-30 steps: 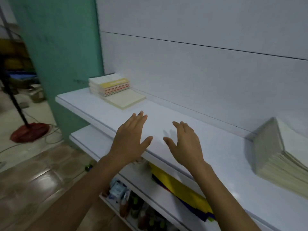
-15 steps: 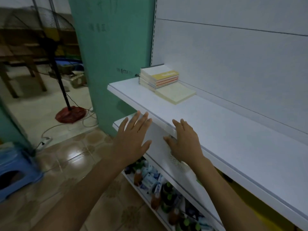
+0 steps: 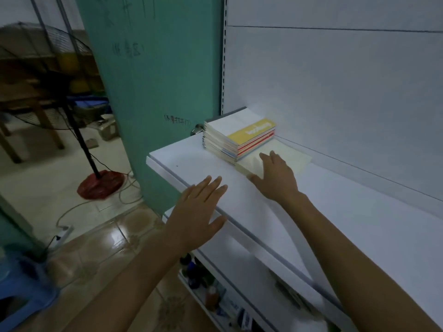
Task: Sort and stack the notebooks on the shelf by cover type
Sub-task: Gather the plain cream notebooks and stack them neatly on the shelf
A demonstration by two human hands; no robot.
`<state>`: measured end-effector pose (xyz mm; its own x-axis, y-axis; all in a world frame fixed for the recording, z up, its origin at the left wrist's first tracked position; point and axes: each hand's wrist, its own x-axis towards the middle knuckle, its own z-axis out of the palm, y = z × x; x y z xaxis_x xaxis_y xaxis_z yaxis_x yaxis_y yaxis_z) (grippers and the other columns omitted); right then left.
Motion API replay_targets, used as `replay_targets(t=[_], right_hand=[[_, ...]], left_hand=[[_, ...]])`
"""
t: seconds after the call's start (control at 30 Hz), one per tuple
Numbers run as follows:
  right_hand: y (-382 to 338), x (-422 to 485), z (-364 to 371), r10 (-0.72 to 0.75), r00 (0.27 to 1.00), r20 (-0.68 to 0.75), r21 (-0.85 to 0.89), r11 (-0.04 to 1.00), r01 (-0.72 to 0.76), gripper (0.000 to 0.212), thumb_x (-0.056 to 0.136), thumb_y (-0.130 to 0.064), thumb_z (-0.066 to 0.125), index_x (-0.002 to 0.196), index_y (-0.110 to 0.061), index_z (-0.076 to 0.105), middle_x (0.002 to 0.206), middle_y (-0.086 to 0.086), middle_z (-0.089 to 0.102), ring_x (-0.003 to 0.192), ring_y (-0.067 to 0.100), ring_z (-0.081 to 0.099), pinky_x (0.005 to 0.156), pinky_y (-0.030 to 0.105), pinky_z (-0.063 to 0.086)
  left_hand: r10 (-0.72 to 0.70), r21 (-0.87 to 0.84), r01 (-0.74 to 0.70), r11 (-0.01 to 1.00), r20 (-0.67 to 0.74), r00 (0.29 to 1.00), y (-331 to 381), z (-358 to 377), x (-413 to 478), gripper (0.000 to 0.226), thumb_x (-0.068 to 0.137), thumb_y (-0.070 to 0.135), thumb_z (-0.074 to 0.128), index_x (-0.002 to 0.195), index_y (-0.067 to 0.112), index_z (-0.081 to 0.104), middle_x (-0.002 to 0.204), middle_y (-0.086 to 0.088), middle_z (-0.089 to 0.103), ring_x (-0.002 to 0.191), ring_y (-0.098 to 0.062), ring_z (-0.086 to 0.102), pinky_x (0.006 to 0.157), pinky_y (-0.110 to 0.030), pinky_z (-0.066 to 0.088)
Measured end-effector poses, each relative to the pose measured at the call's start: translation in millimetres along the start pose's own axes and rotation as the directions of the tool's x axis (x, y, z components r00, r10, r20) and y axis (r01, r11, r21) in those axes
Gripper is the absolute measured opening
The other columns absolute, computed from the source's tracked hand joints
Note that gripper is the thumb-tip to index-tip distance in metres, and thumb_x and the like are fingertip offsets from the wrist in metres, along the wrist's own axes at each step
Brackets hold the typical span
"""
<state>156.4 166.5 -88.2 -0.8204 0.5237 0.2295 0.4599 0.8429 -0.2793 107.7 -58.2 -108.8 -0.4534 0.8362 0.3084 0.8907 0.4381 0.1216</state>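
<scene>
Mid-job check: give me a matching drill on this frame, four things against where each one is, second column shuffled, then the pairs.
Things:
1. left hand
2. right hand
3. notebook stack
4. fan base

Places:
A. on the floor
B. flat on the pale notebook
C. at the left end of the shelf
D. over the shelf's front edge

Pairs: 1-D, 2-B, 3-C, 4-A

Yellow notebook [image 3: 251,131] title unreadable; lower-shelf bottles [image 3: 211,298] blurry; blue stool [image 3: 24,283] cut off at L edge.
</scene>
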Motion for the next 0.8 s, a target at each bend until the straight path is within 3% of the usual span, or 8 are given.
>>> replay_targets(t=[0.1, 0.23, 0.33, 0.4, 0.5, 0.63, 0.7, 0.8], right_hand=[[10.3, 35.9, 11.7, 0.067, 0.995, 0.072, -0.065, 0.996, -0.062, 0.097, 0.080, -0.071, 0.050, 0.150, -0.012, 0.018, 0.157, 0.017, 0.016, 0.144, 0.032, 0.016, 0.115, 0.049, 0.020], [24.1, 46.8, 35.0, 0.133, 0.973, 0.190, -0.169, 0.980, -0.100, 0.117, 0.067, -0.091, 0.028, 0.151, -0.013, 0.004, 0.158, 0.020, 0.002, 0.146, 0.035, 0.000, 0.116, 0.052, 0.006], [29.0, 52.2, 43.7, 0.130, 0.976, 0.172, -0.210, 0.973, -0.092, 0.119, 0.064, -0.094, 0.016, 0.152, -0.014, 0.003, 0.159, 0.018, 0.002, 0.146, 0.033, 0.000, 0.117, 0.051, 0.005], [30.1, 53.6, 45.9, 0.139, 0.975, 0.172, -0.213, 0.972, -0.101, 0.118, 0.065, -0.094, 0.016, 0.152, -0.015, 0.003, 0.159, 0.016, 0.002, 0.147, 0.032, 0.000, 0.117, 0.050, 0.003], [28.1, 52.2, 45.8, 0.153, 0.975, 0.159, -0.216, 0.969, -0.117, 0.115, 0.067, -0.092, 0.020, 0.152, -0.016, 0.003, 0.159, 0.015, 0.004, 0.147, 0.029, 0.001, 0.117, 0.048, 0.003], [13.2, 30.0, 44.0, 0.194, 0.971, 0.141, -0.218, 0.963, -0.161, 0.115, 0.064, -0.093, 0.014, 0.152, -0.019, 0.004, 0.160, 0.012, 0.003, 0.147, 0.026, 0.001, 0.118, 0.044, 0.002], [-0.4, 13.9, 42.2, 0.229, 0.966, 0.124, -0.185, 0.961, -0.204, 0.116, 0.062, -0.094, 0.007, 0.152, -0.021, 0.003, 0.160, 0.010, 0.002, 0.148, 0.024, -0.001, 0.118, 0.042, 0.001], [-28.6, -7.2, 41.5, 0.314, 0.945, 0.086, -0.092, 0.947, -0.306, 0.111, 0.065, -0.090, -0.005, 0.153, -0.021, 0.001, 0.161, 0.008, -0.001, 0.147, 0.022, -0.005, 0.117, 0.040, -0.005]], left_hand=[[0.008, -0.047, -0.007, 0.999, 0.033, 0.999, -16.5, 11.3, 19.7, 0.062, 0.095, 0.052, 0.037, 0.149, 0.028, 0.018, 0.158, 0.009, 0.012, 0.146, -0.010, 0.004, 0.116, -0.031, 0.004], [0.008, -0.134, 0.004, 0.991, 0.091, 0.996, -33.0, 28.9, 49.1, 0.059, 0.095, 0.050, 0.041, 0.148, 0.028, 0.024, 0.154, 0.009, 0.026, 0.143, -0.010, 0.017, 0.115, -0.029, 0.011], [-0.027, -0.288, 0.055, 0.956, 0.102, 0.994, -39.7, 41.2, 78.5, 0.053, 0.094, 0.048, 0.045, 0.142, 0.028, 0.037, 0.143, 0.008, 0.045, 0.131, -0.011, 0.038, 0.108, -0.026, 0.026], [-0.057, -0.383, 0.092, 0.919, 0.102, 0.993, -43.1, 47.5, 96.5, 0.046, 0.093, 0.045, 0.049, 0.135, 0.027, 0.047, 0.126, 0.009, 0.058, 0.112, -0.009, 0.050, 0.093, -0.022, 0.037], [-0.167, -0.508, 0.197, 0.839, 0.105, 0.980, -51.5, 53.0, 119.1, 0.034, 0.092, 0.044, 0.051, 0.123, 0.028, 0.056, 0.097, 0.016, 0.060, 0.085, -0.002, 0.054, 0.073, -0.017, 0.041], [-0.185, -0.593, 0.242, 0.768, 0.157, 0.970, -61.7, 56.5, 136.3, 0.021, 0.094, 0.044, 0.048, 0.104, 0.031, 0.060, 0.092, 0.016, 0.063, 0.080, -0.009, 0.064, 0.080, -0.031, 0.052], [-0.133, -0.654, 0.231, 0.720, 0.198, 0.971, -66.0, 54.0, 137.9, 0.027, 0.096, 0.049, 0.037, 0.096, 0.034, 0.059, 0.090, 0.015, 0.069, 0.068, -0.001, 0.063, 0.072, -0.029, 0.049], [-0.023, -0.756, 0.323, 0.570, 0.378, 0.926, -73.9, 41.2, 143.3, 0.061, 0.087, 0.072, 0.019, 0.101, 0.032, 0.063, 0.075, 0.011, 0.073, 0.057, -0.002, 0.061, 0.062, -0.027, 0.042]])
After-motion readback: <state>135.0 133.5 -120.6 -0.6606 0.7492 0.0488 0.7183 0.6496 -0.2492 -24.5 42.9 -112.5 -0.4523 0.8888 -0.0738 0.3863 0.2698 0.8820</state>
